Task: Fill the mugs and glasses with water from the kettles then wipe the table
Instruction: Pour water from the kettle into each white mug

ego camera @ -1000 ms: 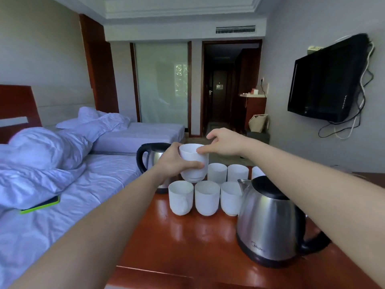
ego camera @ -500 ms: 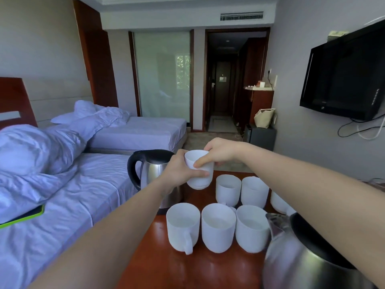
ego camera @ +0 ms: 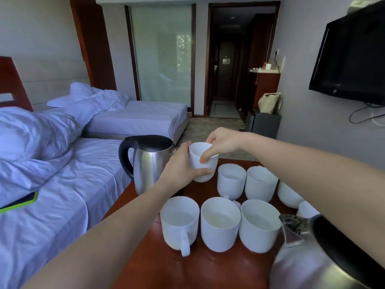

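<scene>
A white mug (ego camera: 201,166) is held just above the far left part of the red-brown table (ego camera: 166,272). My left hand (ego camera: 183,166) grips its side from the left, and my right hand (ego camera: 221,142) pinches its rim from above. Several white mugs stand on the table in two rows; the front row starts with a mug (ego camera: 180,221) whose handle faces me. One steel kettle (ego camera: 149,163) with a black handle stands at the far left corner. A second steel kettle (ego camera: 320,259) fills the near right, partly under my right forearm.
A bed (ego camera: 52,195) with rumpled white bedding runs along the table's left edge, with a green-edged phone (ego camera: 23,202) on it. A second bed lies beyond. A black television (ego camera: 352,57) hangs on the right wall. A doorway and corridor lie straight ahead.
The camera has moved closer and tipped down, so mugs and kettles look larger. Both hands have lowered the held mug a little toward the table beside the far kettle.
</scene>
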`<state>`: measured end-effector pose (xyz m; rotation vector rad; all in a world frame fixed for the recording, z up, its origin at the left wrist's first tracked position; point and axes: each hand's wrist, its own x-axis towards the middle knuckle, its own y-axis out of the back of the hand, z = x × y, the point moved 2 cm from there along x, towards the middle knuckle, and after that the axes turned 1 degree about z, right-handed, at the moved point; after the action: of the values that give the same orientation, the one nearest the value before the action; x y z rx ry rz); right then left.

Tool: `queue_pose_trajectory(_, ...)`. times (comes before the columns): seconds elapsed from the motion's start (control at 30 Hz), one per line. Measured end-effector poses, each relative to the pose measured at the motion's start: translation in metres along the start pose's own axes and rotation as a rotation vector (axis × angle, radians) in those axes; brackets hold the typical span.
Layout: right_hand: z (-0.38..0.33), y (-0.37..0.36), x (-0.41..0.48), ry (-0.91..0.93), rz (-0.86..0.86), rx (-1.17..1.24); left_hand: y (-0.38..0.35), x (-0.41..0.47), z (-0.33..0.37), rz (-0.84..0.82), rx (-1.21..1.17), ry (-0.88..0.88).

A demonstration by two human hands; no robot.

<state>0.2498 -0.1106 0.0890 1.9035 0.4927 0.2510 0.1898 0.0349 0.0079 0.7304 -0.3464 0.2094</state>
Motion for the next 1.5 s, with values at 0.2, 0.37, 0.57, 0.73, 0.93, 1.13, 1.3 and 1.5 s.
queue_pose_trajectory(0.2, 0.012, -0.015, 0.000, 0.004, -0.017, 0.071, 0.001, -0.011, -0.016, -0.078, 0.003, -0.085)
queue_pose_trajectory(0.37, 0.021, -0.027, 0.002, -0.017, -0.025, 0.053, -0.001, -0.015, -0.022, -0.164, -0.098, -0.032)
queue_pose_trajectory(0.57, 0.021, -0.050, 0.006, -0.005, -0.056, 0.014, -0.005, -0.014, -0.039, -0.238, -0.156, 0.074)
queue_pose_trajectory(0.73, 0.023, -0.067, 0.014, -0.013, -0.050, -0.091, -0.005, -0.011, -0.050, -0.263, -0.162, 0.105)
queue_pose_trajectory(0.93, 0.025, -0.076, 0.019, -0.037, -0.037, -0.102, -0.010, -0.008, -0.048, -0.315, -0.168, 0.167)
queue_pose_trajectory(1.13, 0.022, -0.078, 0.024, -0.037, -0.046, -0.094, -0.012, -0.008, -0.037, -0.334, -0.118, 0.258)
queue_pose_trajectory(1.3, 0.018, -0.077, 0.023, -0.014, -0.014, -0.175, -0.010, -0.010, -0.028, -0.343, -0.050, 0.272)
queue_pose_trajectory(1.5, 0.010, -0.065, 0.013, 0.012, -0.034, -0.190, -0.004, -0.016, -0.019, -0.384, 0.020, 0.288)
